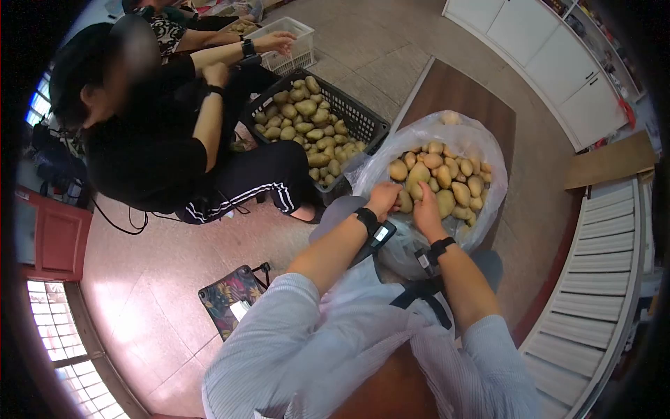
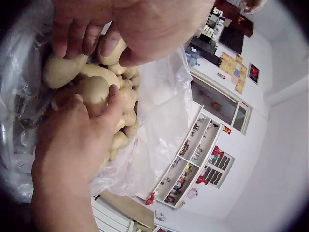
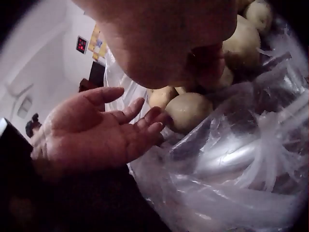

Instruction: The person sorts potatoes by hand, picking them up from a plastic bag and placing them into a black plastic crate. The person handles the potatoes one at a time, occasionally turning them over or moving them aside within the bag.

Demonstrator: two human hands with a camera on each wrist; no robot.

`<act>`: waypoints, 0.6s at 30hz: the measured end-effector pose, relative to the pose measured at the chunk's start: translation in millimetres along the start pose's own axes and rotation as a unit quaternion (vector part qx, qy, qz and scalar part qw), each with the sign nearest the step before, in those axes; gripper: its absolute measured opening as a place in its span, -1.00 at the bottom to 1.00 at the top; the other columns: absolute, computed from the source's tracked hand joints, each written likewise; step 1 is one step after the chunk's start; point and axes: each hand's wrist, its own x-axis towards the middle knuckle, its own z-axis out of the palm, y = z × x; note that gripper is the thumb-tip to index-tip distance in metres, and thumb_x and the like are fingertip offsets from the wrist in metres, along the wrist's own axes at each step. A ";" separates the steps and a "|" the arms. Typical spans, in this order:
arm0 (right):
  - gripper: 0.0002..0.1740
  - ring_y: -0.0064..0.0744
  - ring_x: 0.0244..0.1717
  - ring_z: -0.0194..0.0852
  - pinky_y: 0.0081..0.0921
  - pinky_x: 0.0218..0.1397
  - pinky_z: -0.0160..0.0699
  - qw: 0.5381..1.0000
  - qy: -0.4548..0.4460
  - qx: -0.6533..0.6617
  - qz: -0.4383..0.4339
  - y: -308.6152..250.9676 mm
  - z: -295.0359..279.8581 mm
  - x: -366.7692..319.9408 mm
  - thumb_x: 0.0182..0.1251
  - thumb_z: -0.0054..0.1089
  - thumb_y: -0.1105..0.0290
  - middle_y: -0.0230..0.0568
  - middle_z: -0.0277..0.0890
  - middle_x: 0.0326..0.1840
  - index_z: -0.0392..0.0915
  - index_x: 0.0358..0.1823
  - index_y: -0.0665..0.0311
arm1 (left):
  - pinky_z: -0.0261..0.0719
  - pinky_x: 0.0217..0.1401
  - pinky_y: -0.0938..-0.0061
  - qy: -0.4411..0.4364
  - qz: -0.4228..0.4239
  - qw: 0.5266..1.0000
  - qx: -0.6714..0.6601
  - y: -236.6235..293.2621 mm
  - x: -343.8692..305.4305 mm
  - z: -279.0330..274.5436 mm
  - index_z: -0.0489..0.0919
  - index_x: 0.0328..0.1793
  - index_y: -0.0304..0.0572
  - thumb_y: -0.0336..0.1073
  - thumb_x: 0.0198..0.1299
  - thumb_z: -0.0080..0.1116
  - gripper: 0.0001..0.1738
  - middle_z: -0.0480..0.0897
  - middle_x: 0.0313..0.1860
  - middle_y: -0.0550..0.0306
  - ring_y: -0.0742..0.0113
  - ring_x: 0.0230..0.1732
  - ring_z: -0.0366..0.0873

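Note:
Many potatoes (image 1: pixel 460 193) lie in a clear plastic bag (image 1: pixel 488 150) in front of the person. The right hand (image 1: pixel 428 213) grips a potato (image 2: pixel 94 90); in the left wrist view, that hand (image 2: pixel 72 140) has its thumb and fingers on either side of it. Beside it the left hand (image 1: pixel 382 200) is over the near left part of the pile. In the right wrist view the left hand (image 3: pixel 91 135) has its fingers spread and loosely bent, their tips by a potato (image 3: pixel 188 112). The right hand's (image 3: pixel 159 38) fingertips are partly hidden there.
A black crate (image 1: pixel 373 124) of potatoes stands left of the bag, with a white basket (image 1: pixel 301 42) behind it. Another person in black (image 1: pixel 146 157) sits at the left. A brown board (image 1: pixel 440 91) lies beyond the bag; a folding stool (image 1: pixel 230 293) stands at lower left.

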 end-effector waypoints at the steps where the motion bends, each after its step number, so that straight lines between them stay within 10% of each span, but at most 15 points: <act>1: -0.37 0.22 0.29 0.23 -0.12 0.34 0.24 1.000 0.000 0.002 -0.002 8.7 5.6 0.8 0.19 -0.02 0.59 0.23 0.28 0.27 0.25 0.35 0.15 | 0.54 -0.46 0.39 0.023 -0.007 1.000 -0.006 5.3 -9.7 5.0 0.51 -0.16 -0.19 -0.16 0.24 0.11 -0.75 0.55 -0.38 0.14 0.27 -0.42 0.58; 4: -0.44 -0.11 0.03 0.50 -0.30 0.08 0.52 0.995 0.043 0.077 -0.048 13.8 12.0 -0.7 0.28 -0.03 0.53 0.02 0.45 0.08 0.25 0.35 0.23 | 0.57 -0.47 0.37 0.005 -0.025 1.000 -0.018 11.0 -13.9 4.5 0.50 -0.08 -0.20 -0.12 0.27 0.09 -0.70 0.58 -0.35 0.12 0.23 -0.43 0.62; 6: -0.50 -0.43 -0.31 0.53 -0.50 -0.30 0.54 0.907 -0.102 0.327 0.245 -24.5 -7.9 -10.7 0.36 -0.05 0.41 -0.20 0.51 -0.11 0.26 0.34 0.22 | 0.59 -0.48 0.37 -0.036 -0.037 0.998 -0.024 11.1 -13.0 3.1 0.50 -0.05 -0.20 -0.09 0.29 0.07 -0.67 0.60 -0.33 0.11 0.20 -0.45 0.64; 9: -0.58 -0.60 -0.55 0.39 -0.63 -0.54 0.35 0.881 -0.102 0.384 0.256 -29.1 -2.7 -13.4 0.45 -0.07 0.25 -0.34 0.50 -0.31 0.33 0.26 0.21 | 0.59 -0.51 0.41 -0.093 -0.072 0.989 -0.090 9.0 -14.4 3.1 0.49 -0.03 -0.19 -0.08 0.32 0.05 -0.67 0.62 -0.34 0.08 0.21 -0.49 0.63; 16: -0.65 -0.59 -0.56 0.32 -0.59 -0.52 0.34 0.943 -0.064 0.298 0.134 -27.2 0.6 -8.8 0.51 -0.11 0.15 -0.36 0.44 -0.43 0.49 0.01 0.25 | 0.54 -0.57 0.47 -0.115 -0.058 0.986 -0.109 8.7 -15.1 -1.9 0.47 -0.05 -0.18 -0.09 0.36 0.00 -0.69 0.61 -0.34 0.07 0.29 -0.57 0.56; 18: -0.66 -0.13 -0.32 0.54 -0.31 -0.24 0.51 0.981 -0.041 0.172 0.080 -5.0 8.5 -3.1 0.47 -0.08 0.25 -0.05 0.54 -0.24 0.43 0.10 0.32 | 0.54 -0.57 0.46 -0.094 -0.038 0.988 -0.115 11.1 -16.8 -3.8 0.47 -0.06 -0.16 -0.09 0.36 -0.01 -0.71 0.61 -0.34 0.08 0.30 -0.58 0.54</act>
